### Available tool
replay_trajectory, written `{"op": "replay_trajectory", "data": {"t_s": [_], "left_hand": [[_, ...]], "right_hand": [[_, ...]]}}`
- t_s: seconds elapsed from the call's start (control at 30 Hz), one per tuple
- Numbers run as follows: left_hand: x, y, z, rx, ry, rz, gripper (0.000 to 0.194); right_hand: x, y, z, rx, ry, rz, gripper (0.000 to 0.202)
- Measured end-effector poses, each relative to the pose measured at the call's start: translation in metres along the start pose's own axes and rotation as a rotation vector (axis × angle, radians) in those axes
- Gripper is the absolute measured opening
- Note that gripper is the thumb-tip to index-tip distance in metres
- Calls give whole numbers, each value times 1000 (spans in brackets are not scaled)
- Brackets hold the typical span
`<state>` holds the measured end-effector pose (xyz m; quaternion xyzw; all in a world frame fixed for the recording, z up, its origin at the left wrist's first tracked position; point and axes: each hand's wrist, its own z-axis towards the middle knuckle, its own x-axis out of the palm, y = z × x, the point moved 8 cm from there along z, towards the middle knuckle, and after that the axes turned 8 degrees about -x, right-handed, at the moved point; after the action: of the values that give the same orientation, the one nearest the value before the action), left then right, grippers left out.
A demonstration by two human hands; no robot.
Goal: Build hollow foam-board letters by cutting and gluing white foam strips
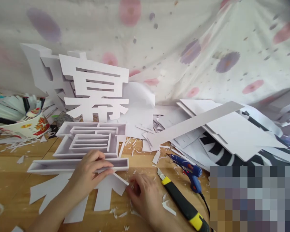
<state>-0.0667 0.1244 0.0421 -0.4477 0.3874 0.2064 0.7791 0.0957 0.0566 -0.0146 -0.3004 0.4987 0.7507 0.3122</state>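
Observation:
A white foam-board character [74,153] lies on the wooden table with raised side walls on its upper parts; its lower strokes are flat. My left hand [94,167] rests over the long lower bar, thumb and fingers pinched on the upper end of a thin white strip [120,178]. This strip stands on edge along the right lower stroke and slants down to the right. At its lower end is my right hand [142,193], with fingers curled together around the tip.
A blue glue gun [187,166] and a yellow-black cutter [181,199] lie to the right. Behind stand finished white characters [96,87]. A paper bucket [33,125] is at the left, stacked white sheets [232,129] at the right. White scraps litter the table [12,180].

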Motion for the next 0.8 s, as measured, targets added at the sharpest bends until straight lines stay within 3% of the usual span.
{"op": "replay_trajectory", "data": {"t_s": [0.33, 0.8], "left_hand": [[3, 8, -1, -62, 77, -32, 14], [2, 8, 0, -89, 100, -38, 14]], "right_hand": [[-4, 13, 2, -239, -101, 81, 15], [-6, 12, 4, -226, -92, 106, 15]]}}
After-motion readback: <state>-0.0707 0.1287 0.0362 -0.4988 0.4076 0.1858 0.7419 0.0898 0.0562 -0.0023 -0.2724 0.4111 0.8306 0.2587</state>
